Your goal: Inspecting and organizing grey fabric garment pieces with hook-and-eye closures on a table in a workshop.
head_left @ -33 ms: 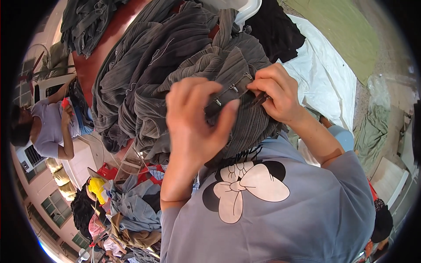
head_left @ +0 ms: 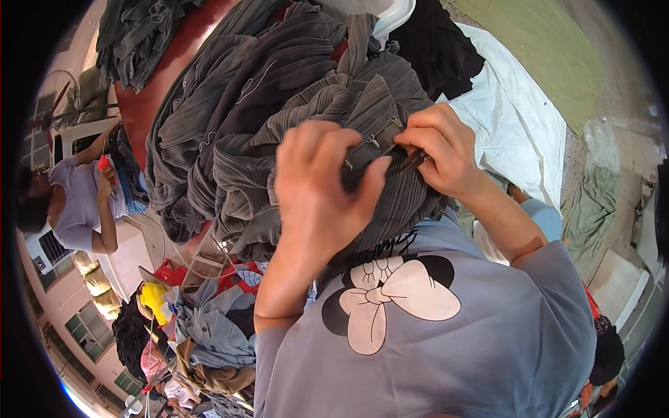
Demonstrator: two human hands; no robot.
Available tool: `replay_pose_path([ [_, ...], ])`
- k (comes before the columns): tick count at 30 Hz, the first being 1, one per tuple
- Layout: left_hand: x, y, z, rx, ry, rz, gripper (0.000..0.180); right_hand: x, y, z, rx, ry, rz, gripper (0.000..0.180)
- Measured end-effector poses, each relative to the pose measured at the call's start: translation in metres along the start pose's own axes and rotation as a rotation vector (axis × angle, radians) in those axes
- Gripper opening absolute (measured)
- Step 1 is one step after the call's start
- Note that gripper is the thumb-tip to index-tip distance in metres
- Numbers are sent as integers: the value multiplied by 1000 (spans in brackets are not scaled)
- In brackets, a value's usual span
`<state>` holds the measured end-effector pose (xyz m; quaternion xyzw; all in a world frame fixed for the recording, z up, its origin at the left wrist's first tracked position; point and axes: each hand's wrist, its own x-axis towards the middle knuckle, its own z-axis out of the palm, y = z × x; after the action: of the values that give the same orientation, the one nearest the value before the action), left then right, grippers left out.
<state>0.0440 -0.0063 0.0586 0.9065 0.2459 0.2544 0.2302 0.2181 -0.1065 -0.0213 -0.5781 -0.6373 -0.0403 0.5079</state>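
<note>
1. Nothing much has moved since the earlier frame: both hands sit at the same spot on the grey garment [head_left: 306, 139], pinching as before.
2. Head view: left hand [head_left: 317, 191] is clenched on a fold of the garment, thumb pressing the cloth by a small metal hook [head_left: 371, 143].
3. Right hand [head_left: 442, 150] pinches the same fold from the other side, fingertips closed on a dark strip at the edge.
4. This garment tops a heap of like grey cloth on a red-brown table [head_left: 143, 104], just above the person's grey shirt [head_left: 432, 341].
5. Judging by its pleats and sag, the cloth is soft, light and limp; best gripped at the stiffer fastened edge.
6. Left of the heap, another person [head_left: 77, 198] works; white sheeting [head_left: 516, 118] lies right of it.
</note>
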Motion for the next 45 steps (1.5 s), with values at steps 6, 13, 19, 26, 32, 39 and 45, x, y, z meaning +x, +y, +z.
replay_pose_path([
  [6,-9,-6,23,14,17,-33,14,-2,2,-23,231,-281,270,27],
  [13,-6,-9,17,-89,-77,-164,10,32,7,-29,88,-409,144,21],
  [19,-2,-4,12,-66,-88,-135,5,34,18,-22,112,-495,114,18],
  [26,-2,-16,16,-62,-101,-91,5,27,17,-20,100,-462,75,16],
  [32,2,-18,15,-188,-164,-217,6,31,16,-17,49,-435,13,16],
  [39,5,-18,10,-238,-172,-299,6,29,21,-16,118,-412,42,13],
  [45,3,-21,7,-311,-153,-335,8,17,29,-26,184,-338,305,12],
])
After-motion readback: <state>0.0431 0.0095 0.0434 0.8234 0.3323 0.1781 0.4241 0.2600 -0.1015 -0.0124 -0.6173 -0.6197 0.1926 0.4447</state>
